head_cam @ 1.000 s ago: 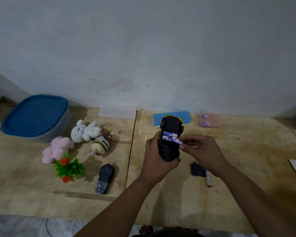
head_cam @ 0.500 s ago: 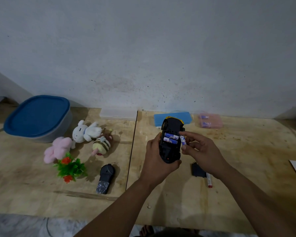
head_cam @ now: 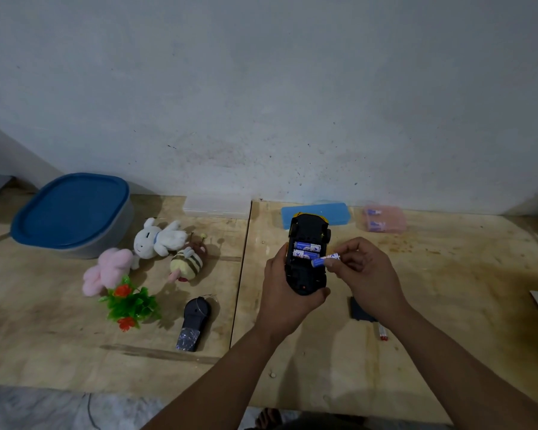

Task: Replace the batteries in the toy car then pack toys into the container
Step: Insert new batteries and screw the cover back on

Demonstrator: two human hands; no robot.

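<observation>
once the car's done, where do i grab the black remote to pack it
Take the black remote across its narrow middle, coming down from above with thumb on one long side and fingers on the other. It lies flat on the wooden floor, long axis running away from you, round end far, both long sides free. Mind the thin wire at the round end.

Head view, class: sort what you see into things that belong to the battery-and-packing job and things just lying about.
Job: toy car held by left hand; battery pinched by right hand; lidded container; white rabbit plush; pink plush; bee plush.

Lying about: blue case; pink box; pen.
</observation>
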